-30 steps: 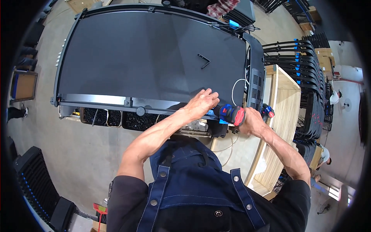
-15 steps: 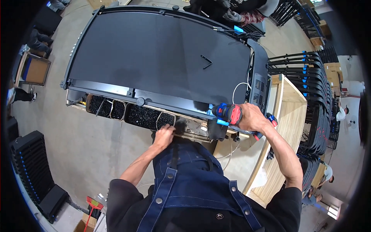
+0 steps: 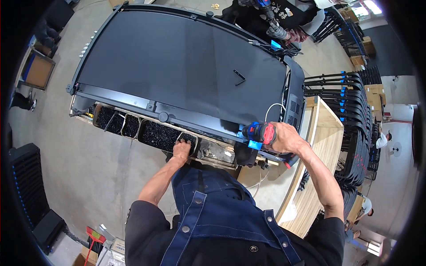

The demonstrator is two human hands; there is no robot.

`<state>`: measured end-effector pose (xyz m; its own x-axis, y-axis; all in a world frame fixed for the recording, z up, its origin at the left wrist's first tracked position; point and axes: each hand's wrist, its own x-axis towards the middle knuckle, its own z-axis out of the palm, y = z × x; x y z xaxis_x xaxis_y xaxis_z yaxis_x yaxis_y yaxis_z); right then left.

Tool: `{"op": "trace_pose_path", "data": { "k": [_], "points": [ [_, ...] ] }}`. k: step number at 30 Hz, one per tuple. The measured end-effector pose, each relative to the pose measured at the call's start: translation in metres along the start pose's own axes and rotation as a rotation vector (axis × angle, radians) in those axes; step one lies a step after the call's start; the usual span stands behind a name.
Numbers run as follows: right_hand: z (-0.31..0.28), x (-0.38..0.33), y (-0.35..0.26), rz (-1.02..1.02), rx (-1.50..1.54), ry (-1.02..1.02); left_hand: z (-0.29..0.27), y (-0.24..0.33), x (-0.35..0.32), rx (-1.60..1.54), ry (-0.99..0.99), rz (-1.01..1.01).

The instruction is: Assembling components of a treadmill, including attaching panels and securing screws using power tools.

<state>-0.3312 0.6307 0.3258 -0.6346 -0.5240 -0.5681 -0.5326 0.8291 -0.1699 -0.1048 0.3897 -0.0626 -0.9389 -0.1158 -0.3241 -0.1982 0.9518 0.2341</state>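
Observation:
My right hand [image 3: 285, 138] is wrapped round a red, blue and black cordless drill [image 3: 265, 133], held over the near right edge of a treadmill [image 3: 186, 66]. The drill's nose points left, close to a blue piece [image 3: 254, 145] at that edge. My left hand [image 3: 182, 149] reaches into the rightmost small bin [image 3: 190, 138] of black screws, its fingers curled down and close together. Whatever those fingertips grip is hidden. Left of it, a larger bin [image 3: 159, 135] holds many dark screws. A black hex key [image 3: 240, 77] lies on the treadmill belt.
Beside the treadmill's right end stands an open wooden crate [image 3: 326, 133], with stacked black frames [image 3: 355, 111] beyond. Across the treadmill, a co-worker's gloved hand [image 3: 277, 31] holds another drill [image 3: 266, 9]. A white cable [image 3: 271, 107] loops near the motor cover [image 3: 294, 104].
My left hand has moved slightly left and up, from the bin's edge into the screws. The drill has stayed nearly in place. The co-worker's drill has come into fuller view.

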Motion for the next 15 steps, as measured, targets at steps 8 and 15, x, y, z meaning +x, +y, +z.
{"op": "trace_pose_path", "data": {
  "k": [8, 15],
  "points": [
    [0.004, -0.062, -0.005, -0.089, 0.241, 0.160, -0.002, -0.019, -0.013, -0.114, -0.045, 0.061],
    [0.096, -0.094, -0.007, -0.020, 0.735, 0.106, -0.045, -0.027, -0.033, -0.494, 0.024, -0.116]
  ]
}}
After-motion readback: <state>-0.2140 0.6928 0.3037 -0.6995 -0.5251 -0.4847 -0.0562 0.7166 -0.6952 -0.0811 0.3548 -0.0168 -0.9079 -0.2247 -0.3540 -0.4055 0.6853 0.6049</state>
